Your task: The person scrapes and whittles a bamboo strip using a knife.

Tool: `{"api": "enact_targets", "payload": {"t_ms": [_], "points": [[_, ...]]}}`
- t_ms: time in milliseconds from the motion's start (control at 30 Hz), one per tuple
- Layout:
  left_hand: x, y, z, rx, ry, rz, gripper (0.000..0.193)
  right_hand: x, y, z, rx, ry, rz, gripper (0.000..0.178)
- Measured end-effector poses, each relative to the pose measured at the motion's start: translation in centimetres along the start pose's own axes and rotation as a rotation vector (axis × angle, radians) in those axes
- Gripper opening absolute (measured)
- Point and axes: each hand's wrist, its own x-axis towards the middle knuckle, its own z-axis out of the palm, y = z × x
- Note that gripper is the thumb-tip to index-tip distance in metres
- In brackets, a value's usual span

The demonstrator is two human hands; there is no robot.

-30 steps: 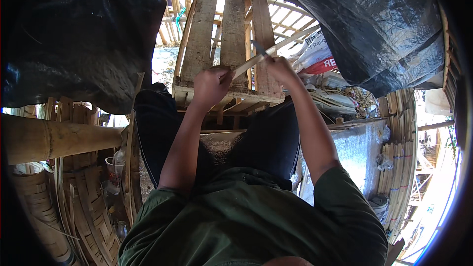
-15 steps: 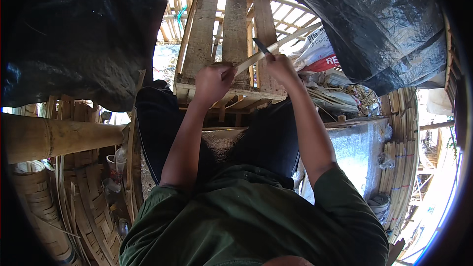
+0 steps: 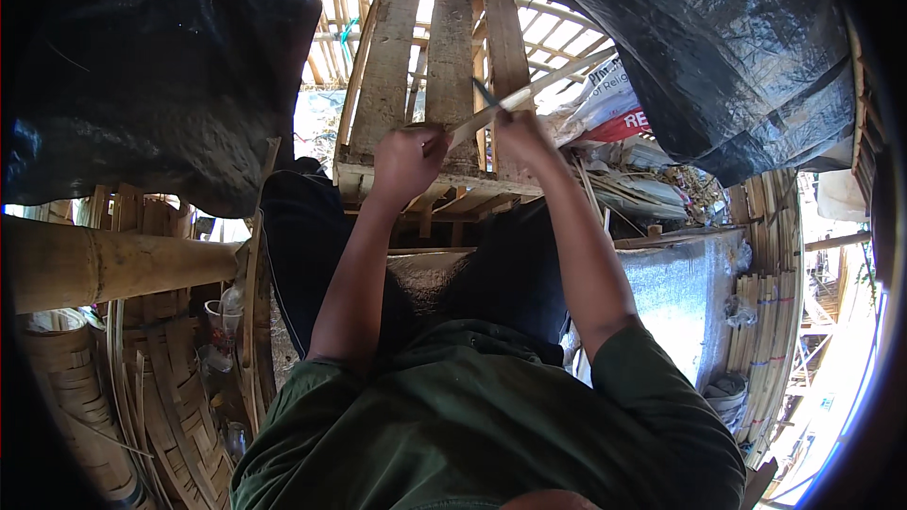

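Over the near end of a slatted wooden bench (image 3: 446,57), my left hand (image 3: 408,163) is closed round one end of a long, pale bamboo strip (image 3: 553,80). The strip slants away up to the right, past the bench. My right hand (image 3: 521,140) grips a knife (image 3: 484,92), its handle hidden in my fist. The dark blade points up and to the left and crosses the strip; whether it bites into the surface I cannot tell.
Dark plastic sheeting (image 3: 756,66) hangs at both upper sides. A thick bamboo pole (image 3: 132,264) and woven bamboo baskets (image 3: 80,387) stand at left. To the right lie a printed sack (image 3: 609,104), loose bamboo pieces (image 3: 642,191) and bundled slats (image 3: 761,340).
My right hand and the knife have moved left and slightly toward me along the strip, closer to my left hand. My left hand keeps its place on the strip.
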Motion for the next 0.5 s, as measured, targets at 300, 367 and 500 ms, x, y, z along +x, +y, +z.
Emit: {"api": "enact_targets", "payload": {"t_ms": [300, 367, 500], "points": [[0.4, 0.4, 0.2, -0.015, 0.007, 0.039, 0.018, 1.5, 1.9, 0.8, -0.071, 0.051, -0.084, 0.058], [0.0, 0.1, -0.3, -0.02, 0.009, 0.032, 0.017, 0.3, 0.6, 0.2, -0.055, -0.096, -0.023, 0.055], [-0.1, -0.1, -0.5, 0.011, -0.012, 0.005, 0.014, -2.6, -1.6, 1.1, -0.03, -0.064, 0.008, 0.057]]}}
